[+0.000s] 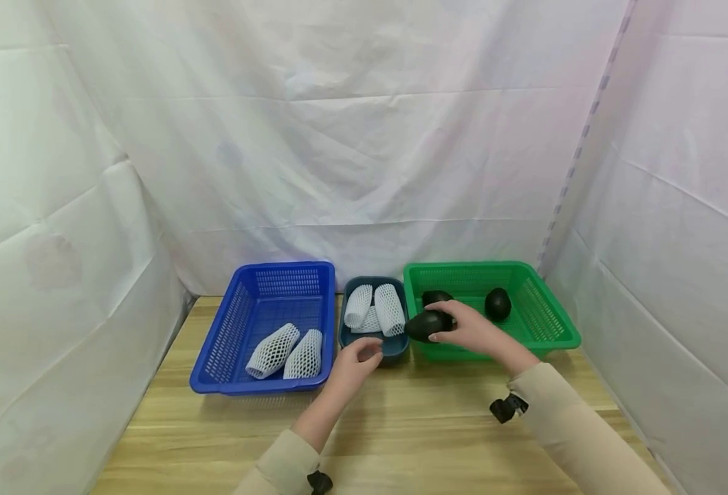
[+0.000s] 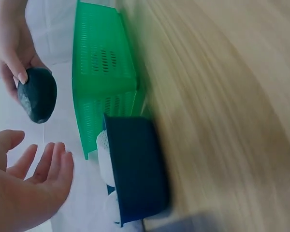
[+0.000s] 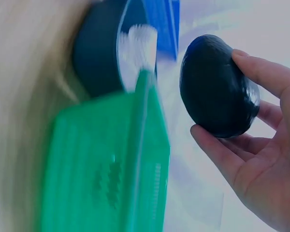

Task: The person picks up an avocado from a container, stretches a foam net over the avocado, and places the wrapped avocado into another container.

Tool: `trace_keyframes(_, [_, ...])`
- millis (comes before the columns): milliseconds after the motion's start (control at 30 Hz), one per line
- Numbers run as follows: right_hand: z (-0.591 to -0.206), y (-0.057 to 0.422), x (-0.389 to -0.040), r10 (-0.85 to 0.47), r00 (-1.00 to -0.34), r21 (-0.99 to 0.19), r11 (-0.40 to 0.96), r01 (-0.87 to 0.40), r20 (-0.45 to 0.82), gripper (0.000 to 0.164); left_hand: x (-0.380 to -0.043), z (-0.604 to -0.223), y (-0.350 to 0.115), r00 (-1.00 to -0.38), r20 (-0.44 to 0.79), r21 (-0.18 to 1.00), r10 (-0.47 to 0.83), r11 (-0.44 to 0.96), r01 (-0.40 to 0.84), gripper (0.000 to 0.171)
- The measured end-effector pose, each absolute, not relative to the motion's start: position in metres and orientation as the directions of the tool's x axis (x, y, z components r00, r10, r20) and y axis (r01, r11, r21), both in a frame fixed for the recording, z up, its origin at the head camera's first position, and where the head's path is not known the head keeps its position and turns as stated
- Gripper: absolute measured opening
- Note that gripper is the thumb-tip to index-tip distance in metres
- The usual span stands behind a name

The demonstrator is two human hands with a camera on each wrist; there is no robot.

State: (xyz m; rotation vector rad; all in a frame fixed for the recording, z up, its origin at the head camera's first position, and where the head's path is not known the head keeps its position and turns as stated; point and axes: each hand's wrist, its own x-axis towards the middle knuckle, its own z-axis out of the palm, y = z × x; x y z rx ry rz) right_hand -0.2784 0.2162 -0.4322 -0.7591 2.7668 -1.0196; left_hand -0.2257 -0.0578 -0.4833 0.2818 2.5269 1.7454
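Note:
A dark avocado is pinched between the thumb and fingers of my right hand, above the left rim of the green basket. In the right wrist view the avocado looks smooth and nearly black. My left hand holds nothing; its fingers are loosely bent, palm toward the avocado, apart from it. In the head view the left hand hovers at the front of a small dark teal bin. White foam net sleeves lie in that bin. Two more avocados lie in the green basket.
A blue basket stands at the left with two white net-covered items near its front. All the containers sit in a row on a wooden table. White cloth hangs behind and at both sides.

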Motion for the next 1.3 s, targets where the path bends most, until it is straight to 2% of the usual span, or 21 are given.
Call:
trace_keyframes(133, [-0.443,0.198,-0.263,-0.494,-0.863,-0.679,0.598,-0.426,0.106,0.060,-0.223,-0.491,-0.058,-0.984,0.033,0.973,0.177,0.219,0.072,0.035])
trace_keyframes(300, [-0.462,0.185,-0.247,-0.484,-0.868,-0.712,0.569,-0.412,0.115,0.060,-0.218,-0.504,-0.053,-0.980,0.027,0.990,0.196,0.133,0.053,0.047])
trace_keyframes(567, [-0.487,0.178,-0.229,-0.419,-0.903,-0.809,0.495,-0.317,0.098,0.062,-0.205,-0.519,-0.042,-0.992,-0.008,0.995,0.123,-0.102,-0.021,0.038])
trace_keyframes(667, [-0.498,0.180,-0.228,-0.375,-0.921,-0.870,0.415,-0.267,0.104,0.059,-0.199,-0.522,-0.040,-0.995,-0.054,0.982,0.082,-0.174,-0.068,0.037])
trace_keyframes(800, [-0.516,0.181,-0.224,-0.360,-0.927,-0.955,0.224,-0.197,0.107,0.055,-0.193,-0.528,-0.039,-0.991,-0.133,0.954,0.032,-0.268,-0.137,0.037])
trace_keyframes(900, [-0.531,0.178,-0.219,-0.336,-0.938,-0.982,0.136,-0.134,0.081,0.056,-0.191,-0.535,-0.042,-0.984,-0.177,0.936,0.000,-0.311,-0.168,0.036])
trace_keyframes(1000, [-0.544,0.172,-0.215,-0.283,-0.958,-0.989,0.114,-0.091,0.056,0.057,-0.190,-0.543,-0.046,-0.977,-0.213,0.918,-0.015,-0.344,-0.195,0.036])
trace_keyframes(1167, [-0.561,0.159,-0.213,-0.208,-0.977,-0.991,0.114,-0.071,0.046,0.053,-0.190,-0.556,-0.051,-0.965,-0.261,0.888,-0.033,-0.400,-0.226,0.038])
trace_keyframes(1300, [-0.574,0.150,-0.213,-0.171,-0.985,-0.992,0.125,-0.033,0.011,0.050,-0.192,-0.562,-0.054,-0.961,-0.269,0.892,-0.064,-0.392,-0.224,0.037])
